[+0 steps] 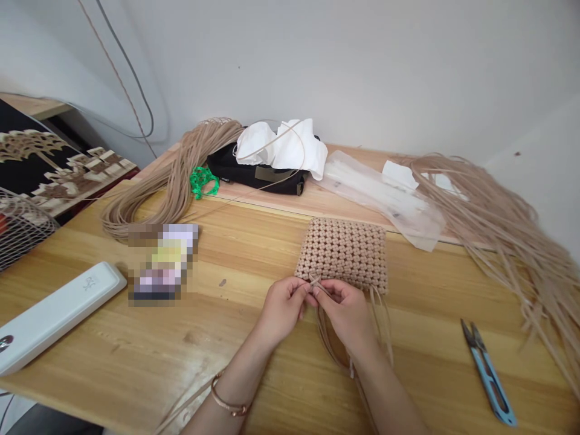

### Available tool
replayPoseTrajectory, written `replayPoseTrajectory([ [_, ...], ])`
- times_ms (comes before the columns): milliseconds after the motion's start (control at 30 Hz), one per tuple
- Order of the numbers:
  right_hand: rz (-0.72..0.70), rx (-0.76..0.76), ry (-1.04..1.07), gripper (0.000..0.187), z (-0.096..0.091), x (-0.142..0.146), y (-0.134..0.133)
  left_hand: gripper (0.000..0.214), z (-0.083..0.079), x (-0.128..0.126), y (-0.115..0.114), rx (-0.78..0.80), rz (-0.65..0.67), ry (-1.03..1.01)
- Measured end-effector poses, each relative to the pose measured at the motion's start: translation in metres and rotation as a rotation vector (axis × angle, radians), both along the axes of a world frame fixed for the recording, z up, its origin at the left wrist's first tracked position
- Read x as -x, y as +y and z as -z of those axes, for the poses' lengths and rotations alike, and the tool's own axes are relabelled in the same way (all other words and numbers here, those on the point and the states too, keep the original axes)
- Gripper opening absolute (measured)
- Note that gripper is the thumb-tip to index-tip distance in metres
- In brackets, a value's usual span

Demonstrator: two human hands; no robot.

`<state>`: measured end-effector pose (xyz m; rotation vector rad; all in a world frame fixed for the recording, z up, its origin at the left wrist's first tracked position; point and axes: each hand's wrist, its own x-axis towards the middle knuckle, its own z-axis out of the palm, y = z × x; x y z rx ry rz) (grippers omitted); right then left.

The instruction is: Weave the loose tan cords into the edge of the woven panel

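Observation:
A tan woven panel [344, 251] of knotted cord lies on the wooden table in front of me. At its near left corner, my left hand [285, 305] pinches a strand of tan cord [316, 281]. Close beside it, my right hand [347, 308] is closed on cord at the same spot, thumbs nearly touching. Loose cord ends [383, 317] hang from the panel's near edge and run under my right hand toward me. My fingers partly hide the strands between them.
Blue-handled thread snips [489, 374] lie at right, near a large bundle of cord [507, 223]. At left are a white device [58, 314] and a pixelated phone [165, 266]. Behind sit another cord bundle [176, 175], a black pouch [258, 178], white tissue [294, 145] and a plastic bag [385, 193].

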<state>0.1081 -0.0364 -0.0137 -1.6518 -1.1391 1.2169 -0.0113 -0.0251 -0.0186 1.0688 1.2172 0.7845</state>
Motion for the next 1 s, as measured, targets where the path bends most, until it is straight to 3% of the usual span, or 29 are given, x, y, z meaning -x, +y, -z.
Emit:
replayPoseTrajectory([
  [1000,0.021,0.079,0.071,0.024,0.0036,-0.0074,0.0003,0.021,0.0007,-0.0001,0.0001,0.052,-0.076,-0.072],
])
